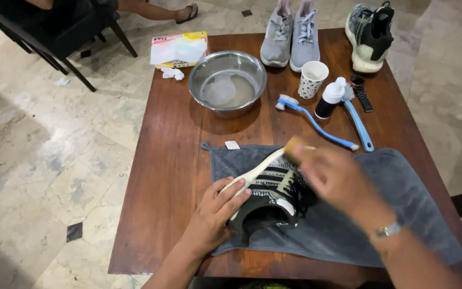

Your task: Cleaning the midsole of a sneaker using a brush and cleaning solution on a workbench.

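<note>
1. Head view, the hands: A person's left hand [215, 214] lay flat-fingered over the heel of a black-and-white sneaker [271, 192], pressing it on its side against a grey towel [402, 214]. The right hand [332, 179], blurred, was closed around a wooden-handled brush [295, 145] held at the shoe's toe end, just beyond the left fingertips.

2. Head view, beyond the hands: Past the right hand lay two blue-handled brushes [322, 126], a small white-capped bottle [330, 99] and a spotted paper cup [312, 78]. Ahead of the left hand stood a steel bowl [196, 85] of cloudy water. Farther off sat a pair of grey sneakers [291, 37], the black shoe's mate [371, 35] and a tissue packet [180, 49], all on a brown wooden table [161, 176].

3. Step in hand: Judging by the blur and the grip, the upper and sole edge of the shoe were being scrubbed, the shoe pinned on the towel directly under both hands.

4. Next move: It would likely call for a firm hold from the left hand while the brush worked along the side, or a reach forward to the bowl to wet the bristles.
</note>
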